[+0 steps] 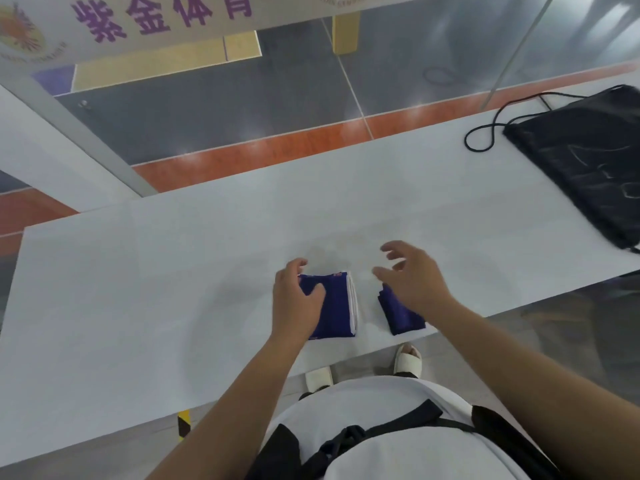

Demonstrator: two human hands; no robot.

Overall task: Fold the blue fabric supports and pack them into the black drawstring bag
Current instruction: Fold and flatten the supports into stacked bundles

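Observation:
Two folded blue fabric supports lie near the front edge of the white table [173, 289]. The left support [337, 306] is a folded rectangle with a white edge on its right side. My left hand [298, 299] rests on its left part, thumb across the cloth and fingers curled over its far corner. The right support [401, 317] is a smaller folded bundle. My right hand [412, 275] hovers just over its far end with fingers spread and holds nothing. The black drawstring bag [585, 161] lies flat at the far right of the table, its cord looping to the left.
The table's front edge runs just below the supports, and my body and feet stand right behind it. Beyond the far edge is a grey and orange floor with a metal post [86, 133]. A banner with purple characters [162, 15] hangs at the top.

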